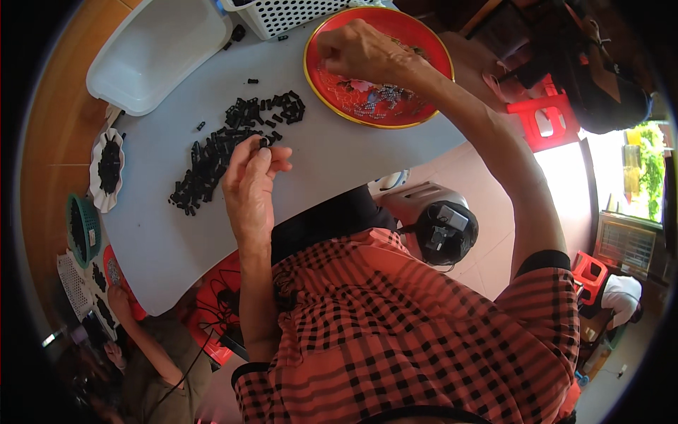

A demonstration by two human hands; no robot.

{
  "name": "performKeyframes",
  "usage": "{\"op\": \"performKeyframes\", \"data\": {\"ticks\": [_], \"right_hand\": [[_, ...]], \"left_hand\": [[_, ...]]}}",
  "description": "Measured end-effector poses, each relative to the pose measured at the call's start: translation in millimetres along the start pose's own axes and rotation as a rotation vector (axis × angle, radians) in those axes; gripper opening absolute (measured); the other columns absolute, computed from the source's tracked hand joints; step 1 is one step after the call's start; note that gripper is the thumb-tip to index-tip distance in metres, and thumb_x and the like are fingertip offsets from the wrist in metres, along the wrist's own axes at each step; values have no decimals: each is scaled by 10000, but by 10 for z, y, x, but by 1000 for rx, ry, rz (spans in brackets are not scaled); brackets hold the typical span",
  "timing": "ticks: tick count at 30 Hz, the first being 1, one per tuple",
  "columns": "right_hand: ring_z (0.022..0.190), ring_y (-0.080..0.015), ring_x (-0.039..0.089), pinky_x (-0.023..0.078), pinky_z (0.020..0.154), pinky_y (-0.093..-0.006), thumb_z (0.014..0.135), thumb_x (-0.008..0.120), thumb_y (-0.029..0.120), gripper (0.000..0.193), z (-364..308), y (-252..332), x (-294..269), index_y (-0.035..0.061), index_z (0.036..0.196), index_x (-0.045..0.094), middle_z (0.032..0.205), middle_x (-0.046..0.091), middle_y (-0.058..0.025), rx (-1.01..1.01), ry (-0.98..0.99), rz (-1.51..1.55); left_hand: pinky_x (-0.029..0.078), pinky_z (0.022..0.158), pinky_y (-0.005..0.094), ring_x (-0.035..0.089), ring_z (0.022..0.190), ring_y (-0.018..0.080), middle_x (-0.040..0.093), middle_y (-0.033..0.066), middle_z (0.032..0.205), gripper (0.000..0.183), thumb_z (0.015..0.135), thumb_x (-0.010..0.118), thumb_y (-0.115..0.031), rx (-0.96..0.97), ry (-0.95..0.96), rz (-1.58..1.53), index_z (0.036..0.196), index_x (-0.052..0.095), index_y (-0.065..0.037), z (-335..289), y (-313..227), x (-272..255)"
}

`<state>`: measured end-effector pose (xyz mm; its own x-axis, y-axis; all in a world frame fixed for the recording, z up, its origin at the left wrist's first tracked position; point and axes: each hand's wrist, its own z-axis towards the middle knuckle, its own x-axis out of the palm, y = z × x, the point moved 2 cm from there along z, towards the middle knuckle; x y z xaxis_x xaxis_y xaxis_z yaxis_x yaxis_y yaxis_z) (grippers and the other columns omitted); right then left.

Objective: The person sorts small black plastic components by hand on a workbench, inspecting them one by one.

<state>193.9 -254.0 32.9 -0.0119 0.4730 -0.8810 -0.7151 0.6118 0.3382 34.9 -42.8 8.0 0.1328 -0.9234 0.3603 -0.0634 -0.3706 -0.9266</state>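
Observation:
A small black plastic piece [264, 142] sits between the thumb and fingertips of my left hand [250, 185], which is closed on it. Just beyond that hand, many similar black pieces [205, 164] lie in a loose heap on the pale table. My right hand [360, 53] is over a round red tray [429, 106] with a gold rim, its fingers bent and closed. Whatever those fingers hold, if anything, cannot be made out. Small silvery metal parts [381, 99] are scattered in the tray.
A white tub [152, 60] and a white perforated basket [289, 18] stand at the table's far side. To the left are a scalloped white dish [99, 177] and a green basket [88, 230], both with black pieces. A co-worker's arm [152, 350] reaches in at lower left.

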Motion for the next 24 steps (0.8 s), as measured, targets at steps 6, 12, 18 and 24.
{"op": "performKeyframes", "data": {"ticks": [6,12,18,24], "right_hand": [[683,-105,636,512,655,-242,763,639,68,119,47,659,-77,48,869,687,723,667,-37,-6,114,584],[714,-116,638,508,665,-251,797,651,95,133,94,898,60,29,902,700,751,675,-58,23,269,751],[715,-121,642,512,662,-253,810,649,70,121,123,971,178,28,913,697,799,683,-67,15,159,739],[714,-128,641,514,657,-260,821,640,65,121,184,1085,261,31,918,706,808,671,-58,47,139,744]], "left_hand": [[480,773,316,613,863,190,645,124,918,240,927,513,-99,-8,25,-24,1113,542,50,50,16,95],[476,781,310,613,868,183,644,114,932,232,937,492,-95,1,20,3,1113,550,44,24,33,108],[473,789,308,611,878,180,642,112,935,240,946,485,-101,-22,14,-63,1124,547,48,24,7,7],[473,787,304,609,875,173,641,105,941,236,951,482,-104,4,38,-163,1116,552,49,88,-66,-89]]}}
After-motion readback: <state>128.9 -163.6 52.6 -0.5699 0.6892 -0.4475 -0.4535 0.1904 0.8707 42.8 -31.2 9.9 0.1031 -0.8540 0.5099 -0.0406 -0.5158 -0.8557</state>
